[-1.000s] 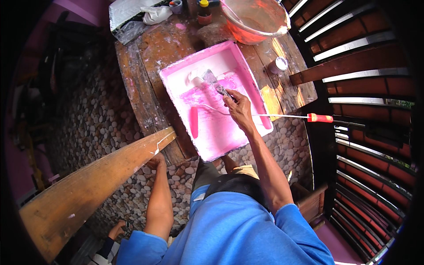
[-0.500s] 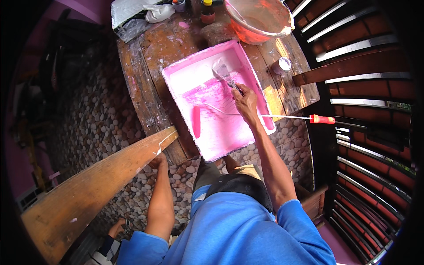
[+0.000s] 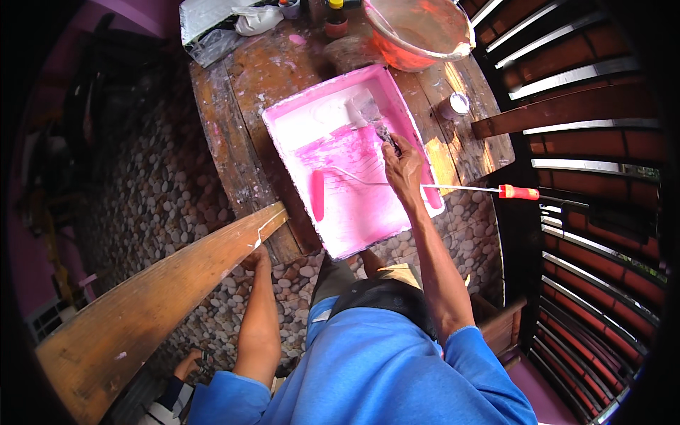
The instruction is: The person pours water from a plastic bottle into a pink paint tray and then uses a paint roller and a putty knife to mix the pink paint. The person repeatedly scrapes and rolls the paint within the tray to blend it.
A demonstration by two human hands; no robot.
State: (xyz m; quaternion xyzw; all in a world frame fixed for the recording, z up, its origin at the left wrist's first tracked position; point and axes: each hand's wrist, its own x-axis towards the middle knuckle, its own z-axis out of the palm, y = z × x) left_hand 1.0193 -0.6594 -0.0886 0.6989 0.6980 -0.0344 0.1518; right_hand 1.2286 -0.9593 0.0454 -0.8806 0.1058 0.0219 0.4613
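My right hand (image 3: 404, 168) is closed round the dark, paint-speckled handle of a putty knife (image 3: 365, 108). Its wide, smeared blade lies in the far part of a pink paint tray (image 3: 414, 113), over white and pink paint. Inside the tray's left side rests the pink sleeve of a paint roller (image 3: 318, 196). The roller's wire frame passes below my right hand to a red handle beyond the tray's right edge. At lower left, my left hand (image 3: 253, 260) grips the edge of a long wooden plank (image 3: 163, 287); its fingers are mostly hidden.
The tray sits on a paint-stained wooden table (image 3: 237, 106). An orange bucket (image 3: 404, 53), a small white-topped jar (image 3: 454, 105) and a yellow-capped bottle (image 3: 336, 21) stand around it. A slatted wall (image 3: 588, 134) rises on the right. Below is a pebble-patterned floor (image 3: 170, 177).
My right hand has shifted slightly right inside the tray, carrying the putty knife with it. The left hand, plank and roller keep their places.
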